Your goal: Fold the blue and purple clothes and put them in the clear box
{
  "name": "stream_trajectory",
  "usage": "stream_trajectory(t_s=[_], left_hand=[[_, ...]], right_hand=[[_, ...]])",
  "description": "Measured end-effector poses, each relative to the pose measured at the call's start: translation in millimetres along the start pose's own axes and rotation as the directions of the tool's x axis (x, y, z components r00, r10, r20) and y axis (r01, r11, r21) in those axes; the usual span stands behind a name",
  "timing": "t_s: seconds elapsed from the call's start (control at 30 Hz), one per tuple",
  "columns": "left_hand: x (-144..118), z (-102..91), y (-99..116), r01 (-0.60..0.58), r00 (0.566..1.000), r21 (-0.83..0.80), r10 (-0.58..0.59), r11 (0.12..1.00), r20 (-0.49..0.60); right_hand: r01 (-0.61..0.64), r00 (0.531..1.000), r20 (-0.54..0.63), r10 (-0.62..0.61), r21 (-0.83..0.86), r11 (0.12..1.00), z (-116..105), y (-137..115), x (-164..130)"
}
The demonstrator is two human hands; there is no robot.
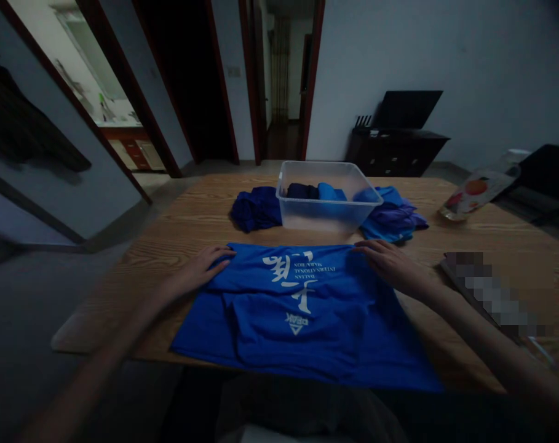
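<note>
A blue T-shirt (pixel 254 335) with white lettering and a logo lies spread on the table, its print upside down to me. Some wrinkles cross its middle, and its near edge reaches the table's front edge. At the far left corner of the shirt, my left hand (pixel 209 266) rests with fingers stretched onto the cloth and thumb apart. My right hand (pixel 384 258) lies over the far right corner, fingers extended on the fabric; its thumb is hidden. Beyond the shirt stands a clear plastic bin (pixel 325 215) holding a dark rolled garment (pixel 302 191) and a lighter blue one (pixel 331 192).
A crumpled dark blue garment (pixel 256 209) sits left of the bin, and a blue-purple pile (pixel 394 215) sits right of it. Farther right are a tilted-looking plastic bottle (pixel 475 191) and a blurred-out flat item (pixel 495 295) on the wooden table (pixel 182 227).
</note>
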State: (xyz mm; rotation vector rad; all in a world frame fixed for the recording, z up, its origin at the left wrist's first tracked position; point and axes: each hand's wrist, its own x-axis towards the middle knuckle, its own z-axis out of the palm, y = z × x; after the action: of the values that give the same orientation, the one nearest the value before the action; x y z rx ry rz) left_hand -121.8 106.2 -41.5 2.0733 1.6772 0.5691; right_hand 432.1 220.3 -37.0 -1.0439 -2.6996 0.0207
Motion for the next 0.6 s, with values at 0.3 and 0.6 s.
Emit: stream_trajectory(t_s=[0.3,0.6], left_hand=[[57,-24.3,-14,0.024,1.0,-0.283,-0.021,0.959,0.015],[50,-15.7,-22,0.144,0.98,-0.558,-0.196,0.817,-0.034]], right_hand=[[-0.029,0.999,0.029,0.026,0.099,0.995,24,63,10],[-0.102,0.99,-0.064,0.126,0.288,0.952,16,75,-1]])
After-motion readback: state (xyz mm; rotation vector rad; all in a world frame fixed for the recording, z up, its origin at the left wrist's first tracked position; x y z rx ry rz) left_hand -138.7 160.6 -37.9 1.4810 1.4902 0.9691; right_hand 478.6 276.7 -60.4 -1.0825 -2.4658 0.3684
